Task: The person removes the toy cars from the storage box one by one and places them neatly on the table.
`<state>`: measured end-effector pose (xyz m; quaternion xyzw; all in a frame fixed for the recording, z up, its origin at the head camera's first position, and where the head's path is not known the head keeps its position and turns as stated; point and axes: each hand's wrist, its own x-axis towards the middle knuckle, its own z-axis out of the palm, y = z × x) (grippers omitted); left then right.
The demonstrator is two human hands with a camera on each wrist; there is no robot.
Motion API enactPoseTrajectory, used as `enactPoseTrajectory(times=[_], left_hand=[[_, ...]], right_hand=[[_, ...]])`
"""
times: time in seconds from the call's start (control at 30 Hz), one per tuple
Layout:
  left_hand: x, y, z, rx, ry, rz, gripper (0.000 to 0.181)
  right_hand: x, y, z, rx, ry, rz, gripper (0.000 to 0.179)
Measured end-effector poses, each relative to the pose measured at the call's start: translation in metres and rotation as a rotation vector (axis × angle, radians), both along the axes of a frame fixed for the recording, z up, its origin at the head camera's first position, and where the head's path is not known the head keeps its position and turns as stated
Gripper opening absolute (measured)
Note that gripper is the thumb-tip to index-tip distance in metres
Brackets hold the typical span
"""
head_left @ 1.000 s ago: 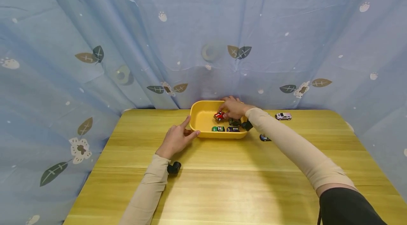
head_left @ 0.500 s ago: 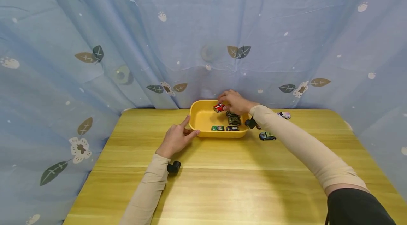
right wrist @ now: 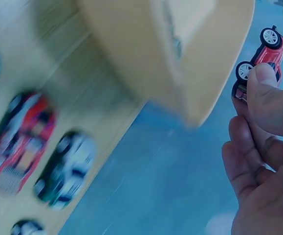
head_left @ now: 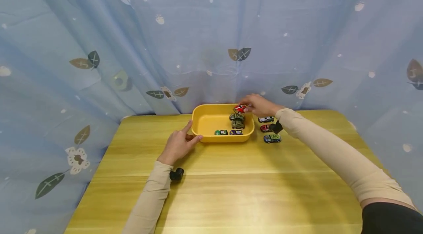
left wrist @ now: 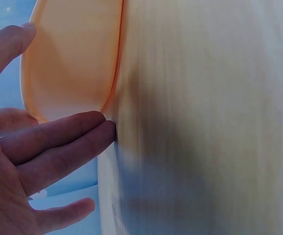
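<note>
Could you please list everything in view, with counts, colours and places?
Table: 1, wood-coloured, lower part of head view
Tray: 1, yellow, table's far edge
Green car: 1, green and white, tray's near side
Blue car: 1, blue, right of green car
Camouflage cars: 2, olive, tray's right part
Held car: 1, red and white, tray's far right
White car: 1, white, right of tray
Red car: 1, red, right of tray
Blue-green car: 1, blue-green, right of tray
Cut-off car: 1, whitish, bottom edge of right wrist view
Curtain: count unclear, printed blue, behind table
Wrist cameras: 2, black, one per wrist
Beige sleeves: 2, beige, forearms
Black sleeve: 1, black, lower right
Left hand: 1, bare, touching tray's left end
Right hand: 1, bare, pinching held car
</note>
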<state>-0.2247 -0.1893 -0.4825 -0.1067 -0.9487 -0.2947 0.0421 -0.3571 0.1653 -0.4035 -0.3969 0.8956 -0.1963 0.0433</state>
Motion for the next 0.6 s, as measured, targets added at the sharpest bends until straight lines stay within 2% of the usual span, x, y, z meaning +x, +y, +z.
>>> enactPoseTrajectory(times=[0.23,0.43,0.6], left_hand=[[-0.001,-0.002,-0.001,0.009,-0.001,0.011,0.093],[-0.001,0.0,-0.002,0.007,-0.011,-0.01,0.092],[0.0,0.002,0.0,0.009,-0.004,-0.008,0.092]], right_hand=[[0.003,0.043,-0.003,0.03,-0.042,-0.077,0.031],[0.014,0.08,0.0,0.037,-0.073,-0.133,0.03],[0.022,0.111,0.0,0.043,-0.053,-0.153,0.029]])
